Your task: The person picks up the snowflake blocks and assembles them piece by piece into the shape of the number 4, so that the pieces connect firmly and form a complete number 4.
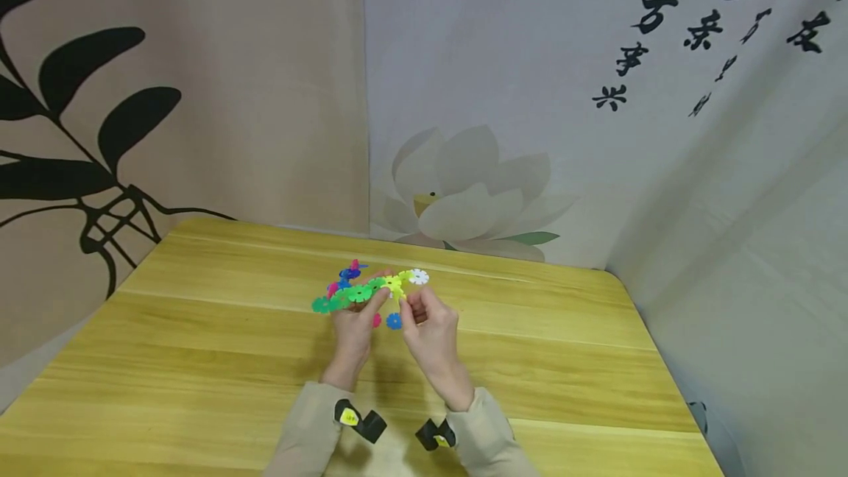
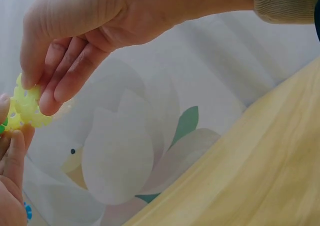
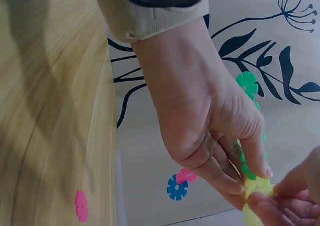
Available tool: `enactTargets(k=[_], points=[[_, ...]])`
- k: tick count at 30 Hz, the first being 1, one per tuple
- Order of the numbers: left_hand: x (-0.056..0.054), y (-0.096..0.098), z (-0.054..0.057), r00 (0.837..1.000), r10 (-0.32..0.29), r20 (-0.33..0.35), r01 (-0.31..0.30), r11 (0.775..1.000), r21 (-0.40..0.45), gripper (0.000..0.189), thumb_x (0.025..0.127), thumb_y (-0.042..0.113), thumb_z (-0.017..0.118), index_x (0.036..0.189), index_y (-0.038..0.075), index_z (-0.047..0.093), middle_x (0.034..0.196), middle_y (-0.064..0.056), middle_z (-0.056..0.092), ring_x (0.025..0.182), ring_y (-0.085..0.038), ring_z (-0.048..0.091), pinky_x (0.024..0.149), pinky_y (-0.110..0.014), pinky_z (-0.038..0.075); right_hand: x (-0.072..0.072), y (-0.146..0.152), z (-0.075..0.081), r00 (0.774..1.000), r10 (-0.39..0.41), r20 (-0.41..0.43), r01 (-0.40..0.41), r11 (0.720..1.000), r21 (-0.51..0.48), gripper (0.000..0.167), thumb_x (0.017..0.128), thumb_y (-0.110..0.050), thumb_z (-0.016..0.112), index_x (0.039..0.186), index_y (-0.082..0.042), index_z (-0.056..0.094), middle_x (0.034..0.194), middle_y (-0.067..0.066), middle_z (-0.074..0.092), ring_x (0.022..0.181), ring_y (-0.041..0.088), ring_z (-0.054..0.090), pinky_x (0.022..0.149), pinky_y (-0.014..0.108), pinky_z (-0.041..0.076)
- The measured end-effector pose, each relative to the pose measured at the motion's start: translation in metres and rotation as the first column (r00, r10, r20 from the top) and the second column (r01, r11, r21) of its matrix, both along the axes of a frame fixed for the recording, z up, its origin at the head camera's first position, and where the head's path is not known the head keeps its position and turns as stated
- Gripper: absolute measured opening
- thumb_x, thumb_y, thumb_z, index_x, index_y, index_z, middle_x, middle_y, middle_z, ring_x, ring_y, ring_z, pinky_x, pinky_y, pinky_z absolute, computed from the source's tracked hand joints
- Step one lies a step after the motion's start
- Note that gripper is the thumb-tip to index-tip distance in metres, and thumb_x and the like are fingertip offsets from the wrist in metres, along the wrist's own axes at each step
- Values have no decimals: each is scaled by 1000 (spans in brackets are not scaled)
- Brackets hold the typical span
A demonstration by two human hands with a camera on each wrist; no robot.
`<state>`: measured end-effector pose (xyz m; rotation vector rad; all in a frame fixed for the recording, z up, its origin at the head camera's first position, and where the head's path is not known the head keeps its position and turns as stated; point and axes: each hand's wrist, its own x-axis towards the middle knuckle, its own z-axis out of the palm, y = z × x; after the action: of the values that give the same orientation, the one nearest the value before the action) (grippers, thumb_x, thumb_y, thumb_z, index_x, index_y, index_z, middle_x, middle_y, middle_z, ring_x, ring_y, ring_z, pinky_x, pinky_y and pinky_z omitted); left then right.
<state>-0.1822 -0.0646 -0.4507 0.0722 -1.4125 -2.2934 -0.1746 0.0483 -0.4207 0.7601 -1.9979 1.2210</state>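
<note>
My left hand (image 1: pixel 351 333) holds a chain of interlocking plastic snowflake discs, its thumb pressing on the front. Green discs (image 1: pixel 360 293) run to the left, then yellow discs (image 1: pixel 394 285), with a white disc (image 1: pixel 419 276) at the right end. Blue and pink discs (image 1: pixel 344 277) show behind the green ones. My right hand (image 1: pixel 433 326) pinches a yellow disc (image 2: pixel 25 103) between thumb and fingertips, close to the left hand's fingers. A blue disc (image 1: pixel 394 321) and a pink disc (image 1: pixel 377 320) appear between the hands, below the chain.
The wooden table (image 1: pixel 563 381) extends around both hands. Behind it hangs a cloth backdrop (image 1: pixel 278 94) with printed leaves, a lotus and writing. Black camera mounts (image 1: pixel 361 422) sit on both sleeve cuffs. In the right wrist view a pink disc (image 3: pixel 81 206) appears against the table.
</note>
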Motion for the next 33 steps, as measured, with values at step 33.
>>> enactTargets(k=[33], points=[[-9,2,0,935,68,-349,-147,968,-204,15,78,-15,65,93,-16,65,98,-5,71,84,-6,67,69,-15,54,2,15,17,999,-27,36,28,999,-29,15,72,14,69,74,2,59,60,8,62,48,13,59,43,13,48]])
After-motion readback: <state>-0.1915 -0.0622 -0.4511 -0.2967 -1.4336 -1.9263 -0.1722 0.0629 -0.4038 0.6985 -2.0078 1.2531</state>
